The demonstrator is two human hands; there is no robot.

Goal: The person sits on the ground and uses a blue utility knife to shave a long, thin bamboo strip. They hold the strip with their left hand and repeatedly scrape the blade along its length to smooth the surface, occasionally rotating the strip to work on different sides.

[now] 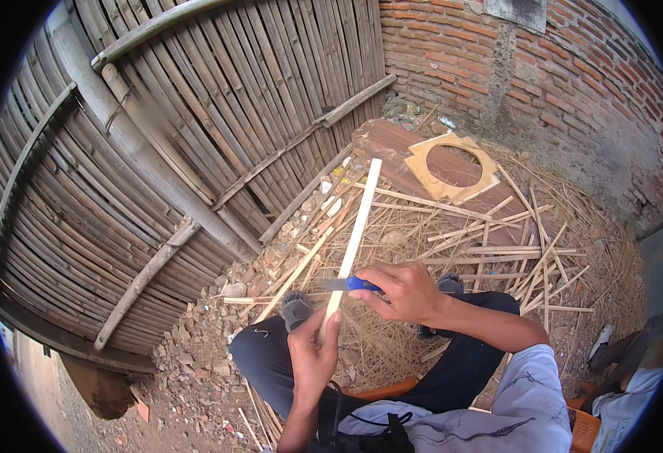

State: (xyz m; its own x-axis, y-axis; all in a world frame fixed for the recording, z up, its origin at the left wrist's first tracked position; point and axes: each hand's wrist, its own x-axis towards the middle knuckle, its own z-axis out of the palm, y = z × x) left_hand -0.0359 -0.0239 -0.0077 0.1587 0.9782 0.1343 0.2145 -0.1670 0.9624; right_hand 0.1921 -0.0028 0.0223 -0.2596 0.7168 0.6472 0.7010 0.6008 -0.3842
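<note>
My left hand (312,356) is closed around the lower end of a long, pale wooden strip (361,220), which slants up and away from me. In my right hand (405,291) is a knife with a blue handle (361,283), gripped between thumb and fingers. Its flat blade (334,284) points left and lies across the strip, a little above my left hand. My legs are bent to either side below the strip.
Many loose pale sticks (497,249) lie over straw and shavings ahead and to the right. A tan board with a round hole (419,167) rests on a brown panel (392,143). A bamboo fence (218,98) and brick wall (573,83) enclose the spot. Someone's leg (622,355) shows at right.
</note>
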